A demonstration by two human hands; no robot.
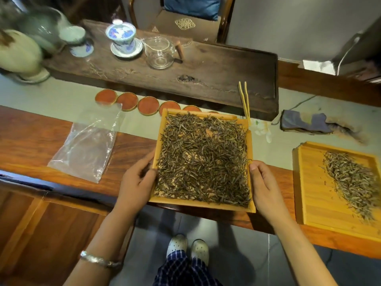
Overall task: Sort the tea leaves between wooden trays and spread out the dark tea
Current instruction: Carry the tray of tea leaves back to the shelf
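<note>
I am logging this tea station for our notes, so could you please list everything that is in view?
wooden tray: 1, yellow, centre, held at both sides
dark tea: 1 layer, dark brown, spread across the held tray
second tray: 1, yellow, right
pale tea: 1 heap, grey-brown, on the second tray
plastic bag: 1, clear, left
coasters: at least 5, red-orange, row behind the held tray
tongs: 1, yellow, behind the held tray
cloth: 1, grey-blue, right rear
tea board: 1, dark wood, rear
lidded cup: 1, blue and white, on the board
glass pitcher: 1, clear, on the board
left hand: 1, tray's left edge
right hand: 1, tray's right edge
</note>
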